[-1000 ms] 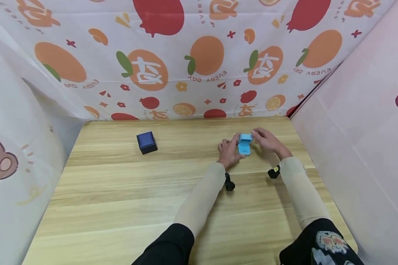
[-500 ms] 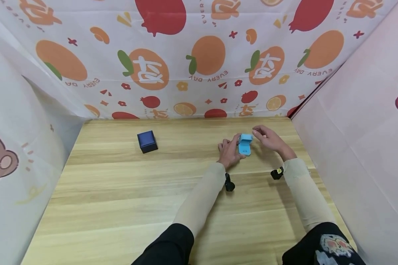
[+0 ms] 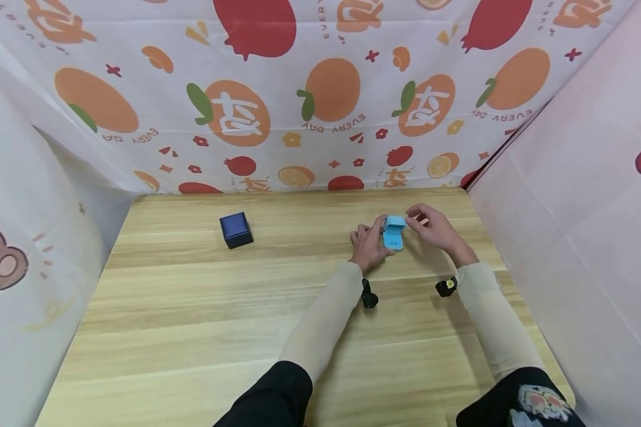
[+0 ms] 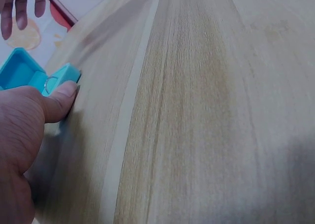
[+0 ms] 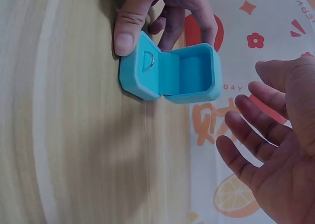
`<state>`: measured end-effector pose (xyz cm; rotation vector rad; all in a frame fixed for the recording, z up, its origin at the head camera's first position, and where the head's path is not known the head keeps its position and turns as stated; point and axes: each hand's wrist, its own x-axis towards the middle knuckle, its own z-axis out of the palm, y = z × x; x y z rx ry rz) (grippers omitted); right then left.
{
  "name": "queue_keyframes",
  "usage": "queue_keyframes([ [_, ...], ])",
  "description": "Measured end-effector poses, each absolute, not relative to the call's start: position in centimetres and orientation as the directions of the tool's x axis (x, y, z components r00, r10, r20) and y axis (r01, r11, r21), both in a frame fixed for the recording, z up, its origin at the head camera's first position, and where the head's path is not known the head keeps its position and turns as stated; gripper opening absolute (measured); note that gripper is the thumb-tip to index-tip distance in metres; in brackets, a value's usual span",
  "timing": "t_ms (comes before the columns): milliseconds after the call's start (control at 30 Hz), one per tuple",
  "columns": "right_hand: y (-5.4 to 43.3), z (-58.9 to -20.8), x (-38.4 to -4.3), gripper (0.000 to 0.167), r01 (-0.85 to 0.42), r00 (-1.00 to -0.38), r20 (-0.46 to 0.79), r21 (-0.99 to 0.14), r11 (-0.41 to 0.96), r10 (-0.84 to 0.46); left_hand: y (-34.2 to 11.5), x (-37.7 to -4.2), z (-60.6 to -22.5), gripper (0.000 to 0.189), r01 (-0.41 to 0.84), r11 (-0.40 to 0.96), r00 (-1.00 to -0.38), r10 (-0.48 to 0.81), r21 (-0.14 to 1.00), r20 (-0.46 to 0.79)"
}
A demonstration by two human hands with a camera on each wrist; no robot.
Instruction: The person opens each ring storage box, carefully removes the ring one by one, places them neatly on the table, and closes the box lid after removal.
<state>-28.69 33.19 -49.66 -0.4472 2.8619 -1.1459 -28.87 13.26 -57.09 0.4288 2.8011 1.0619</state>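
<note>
A turquoise ring box (image 3: pixel 393 235) stands on the table with its lid raised at the back. In the right wrist view a thin silver ring (image 5: pixel 152 60) sits upright in the slot of its insert. My left hand (image 3: pixel 368 245) holds the box from the left, thumb on the front of the base and fingers behind. That thumb (image 4: pixel 63 98) shows at the base's edge in the left wrist view. My right hand (image 5: pixel 280 135) is beside the raised lid (image 5: pixel 194 74), palm towards it, fingers spread and slightly bent, a gap between them and the lid.
A dark blue box (image 3: pixel 236 229) with its lid down stands at the back left of the wooden table (image 3: pixel 192 308). A fruit-print cloth (image 3: pixel 299 107) hangs along the back edge, with pale cloth walls at both sides.
My right wrist has drawn back slightly to the right, its fingertips staying near the lid. The left hand and the ring box have kept their place.
</note>
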Motion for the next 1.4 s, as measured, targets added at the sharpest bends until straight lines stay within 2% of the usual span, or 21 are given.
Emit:
queue_keyframes([
  [200,33.2,-49.9,-28.1,0.022,-0.279,-0.955,0.120,-0.676,0.682,-0.272,13.2,-28.9,-57.2,0.094,0.231,0.706,-0.954,0.301,0.669,0.012],
  [733,33.0,-52.6,-28.0,0.019,-0.308,-0.928,0.049,-0.661,0.684,-0.370,13.1,-28.8,-57.0,0.092,0.216,0.698,-0.961,0.276,0.683,0.022],
  [933,32.9,-53.7,-27.8,0.016,-0.274,-0.931,0.007,-0.675,0.685,-0.365,13.2,-28.7,-57.1,0.091,0.207,0.702,-0.963,0.271,0.681,0.014],
  [1400,32.5,-54.9,-27.8,0.013,-0.268,-0.937,0.021,-0.686,0.677,-0.349,13.1,-28.6,-57.0,0.090,0.202,0.695,-0.966,0.258,0.690,0.024],
])
